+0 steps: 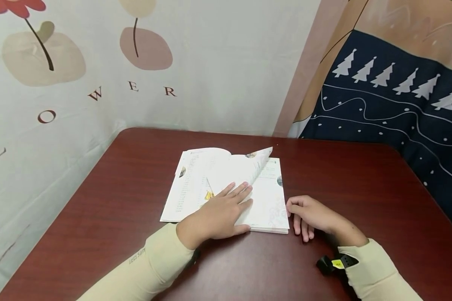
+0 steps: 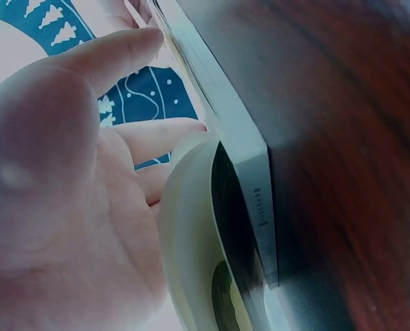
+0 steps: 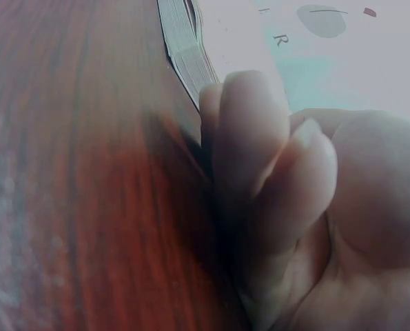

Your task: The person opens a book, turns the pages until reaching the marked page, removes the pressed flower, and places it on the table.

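Note:
An open book (image 1: 263,205) lies on the table, with one page (image 1: 261,165) lifted and slanting over the right side. My left hand (image 1: 222,211) rests across the pages with its fingers spread, the thumb by the lower edge. In the left wrist view, the book's thick page edge (image 2: 218,96) and a bowed page (image 2: 191,207) show beside the palm. Just off the book's right edge is my right hand (image 1: 312,215), resting on the tabletop with loosely bent fingers. Nothing is seen within those fingers (image 3: 249,138) in the right wrist view.
The dark red table (image 1: 135,184) has rounded far corners. Behind it hangs a pale cloth (image 1: 226,83) with printed shapes and letters; a navy cloth (image 1: 391,113) with white trees hangs at the right. A black wrist device (image 1: 325,265) sits under the right sleeve.

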